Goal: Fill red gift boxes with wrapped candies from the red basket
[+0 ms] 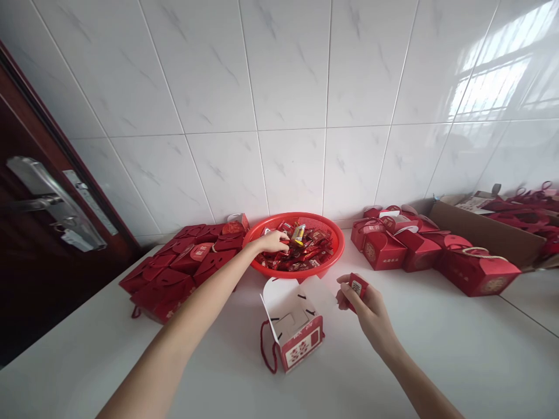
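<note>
My left hand point(274, 241) reaches into a red plastic basket point(338, 244) of wrapped candies point(305, 250). Its fingers are curled down among the wrappers, and what they grip, if anything, is hidden. In my right hand point(364, 297) is a red wrapped candy point(357, 286) with a pale label, pinched between thumb and fingers to the right of the basket. Between my forearms a red and white gift box point(301, 349) stands with its top flaps up. A dark red cord handle point(267, 349) hangs from its left side, and its white inside shows.
Closed red gift boxes point(174, 273) are packed together at the left. More red boxes point(384, 250) stand at the right, beside a brown carton point(484, 233) with red items in it. A tiled wall point(292, 163) rises behind the white table point(371, 372). A dark door point(43, 262) is far left.
</note>
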`<state>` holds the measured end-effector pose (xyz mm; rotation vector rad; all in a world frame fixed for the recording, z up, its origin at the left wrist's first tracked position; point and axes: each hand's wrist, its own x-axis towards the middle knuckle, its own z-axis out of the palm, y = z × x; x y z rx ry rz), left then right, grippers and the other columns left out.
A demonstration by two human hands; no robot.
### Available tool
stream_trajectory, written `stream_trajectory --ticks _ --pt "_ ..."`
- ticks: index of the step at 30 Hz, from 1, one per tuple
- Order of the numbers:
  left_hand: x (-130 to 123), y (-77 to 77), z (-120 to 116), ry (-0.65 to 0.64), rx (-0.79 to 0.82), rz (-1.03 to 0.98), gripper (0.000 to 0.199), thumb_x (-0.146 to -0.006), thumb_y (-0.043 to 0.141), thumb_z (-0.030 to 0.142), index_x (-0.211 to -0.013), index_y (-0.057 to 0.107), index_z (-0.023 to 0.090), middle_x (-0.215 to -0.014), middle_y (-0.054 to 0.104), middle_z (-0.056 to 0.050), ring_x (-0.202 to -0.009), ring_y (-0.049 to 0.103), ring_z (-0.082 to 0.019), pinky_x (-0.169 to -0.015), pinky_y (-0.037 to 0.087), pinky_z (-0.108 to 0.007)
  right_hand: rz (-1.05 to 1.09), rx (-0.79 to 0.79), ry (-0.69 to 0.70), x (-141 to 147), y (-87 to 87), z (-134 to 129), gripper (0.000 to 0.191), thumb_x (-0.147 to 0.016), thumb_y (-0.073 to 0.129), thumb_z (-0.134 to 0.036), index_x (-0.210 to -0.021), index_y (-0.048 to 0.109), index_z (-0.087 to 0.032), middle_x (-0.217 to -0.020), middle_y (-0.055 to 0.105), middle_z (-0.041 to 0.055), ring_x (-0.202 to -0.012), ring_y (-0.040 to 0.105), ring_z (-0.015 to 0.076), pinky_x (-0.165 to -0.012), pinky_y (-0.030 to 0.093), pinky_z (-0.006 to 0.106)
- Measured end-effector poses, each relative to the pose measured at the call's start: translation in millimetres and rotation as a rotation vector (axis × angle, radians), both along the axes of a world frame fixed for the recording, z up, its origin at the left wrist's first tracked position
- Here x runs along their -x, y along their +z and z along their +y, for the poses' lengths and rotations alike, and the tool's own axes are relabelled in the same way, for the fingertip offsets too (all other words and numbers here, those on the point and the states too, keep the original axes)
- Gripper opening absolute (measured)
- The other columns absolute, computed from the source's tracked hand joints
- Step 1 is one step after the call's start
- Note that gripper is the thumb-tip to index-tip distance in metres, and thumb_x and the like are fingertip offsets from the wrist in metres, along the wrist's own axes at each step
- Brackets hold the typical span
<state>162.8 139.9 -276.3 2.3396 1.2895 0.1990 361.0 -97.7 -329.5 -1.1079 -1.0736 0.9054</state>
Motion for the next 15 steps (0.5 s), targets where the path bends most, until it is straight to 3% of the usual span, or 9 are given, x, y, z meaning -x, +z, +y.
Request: stream_trajectory --ticks 6,12,15 --pt "6.3 -0.2 -0.3 0.065 -0.017 -0.121 0.032 -0.072 0.058 0.018 -0.101 0.072 0.016 -0.088 0.073 -0.005 -0.076 0.068 -0.019 -0.069 0.053 -0.028 -0.014 0.001 0.001 -1.3 -0.8 0.8 0.045 -0.08 0.065 -0.062 -0.089 0.064 -0.019 -0.064 0.062 0.0018 -0.06 0.058 0.0168 -0.06 0.05 0.031" --pt "5.1 11.6 -13.8 0.125 -0.22 -0.046 0.05 -0.065 0.069 0.01 -0.114 0.067 0.022 -0.122 0.064 -0.008 -0.113 0.059 -0.029 -0.096 0.045 -0.034 -0.023 0.001 0.008 -1.6 -1.4 0.5 0.043 -0.081 0.065 -0.061 -0.09 0.063 -0.019 -0.064 0.062 0.0015 -0.06 0.057 0.0166 -0.061 0.05 0.031" --pt "1.1 19.1 -27.8 0.109 -0.378 0.0 0.049 -0.073 0.06 0.006 -0.118 0.064 0.024 -0.127 0.059 -0.009 -0.116 0.056 -0.027 -0.096 0.044 -0.033 -0.029 0.001 0.006 -1.2 -1.6 0.1 0.043 -0.082 0.064 -0.061 -0.091 0.064 -0.019 -0.064 0.062 0.0019 -0.061 0.058 0.0167 -0.061 0.05 0.031"
